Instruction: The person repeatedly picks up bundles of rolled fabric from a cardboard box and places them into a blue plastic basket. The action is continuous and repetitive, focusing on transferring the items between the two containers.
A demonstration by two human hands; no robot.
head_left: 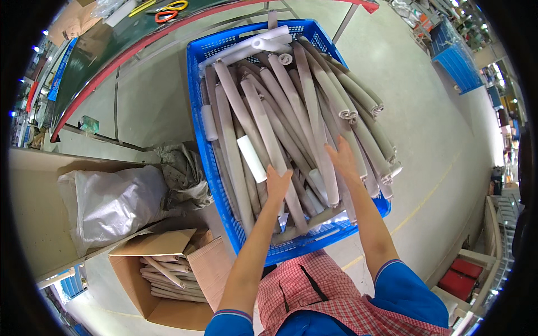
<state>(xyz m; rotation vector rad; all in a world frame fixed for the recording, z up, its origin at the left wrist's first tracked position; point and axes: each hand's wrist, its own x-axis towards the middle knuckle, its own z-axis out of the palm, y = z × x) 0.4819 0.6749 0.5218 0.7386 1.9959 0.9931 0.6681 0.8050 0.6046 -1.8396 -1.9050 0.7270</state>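
A blue perforated plastic basket [196, 67] holds several long taupe fabric rolls [300, 95], lying lengthwise, plus white rolls [252, 157] at its top end and among them. My left hand [276, 182] rests over a taupe roll just below a short white roll, thumb and forefinger apart; its other fingers are partly hidden. Right of it, my right hand [344, 162] reaches onto the rolls with fingers spread, touching or just above one. Whether either hand bears weight on a roll I cannot tell.
A green-topped table [92, 64] with red edge and scissors [167, 15] stands upper left. Below are a shelf with a white sack [115, 204], a grey sack [182, 173] and an open cardboard box [129, 274] of rolls. Blue crates [454, 56] and a red container [459, 277] sit right.
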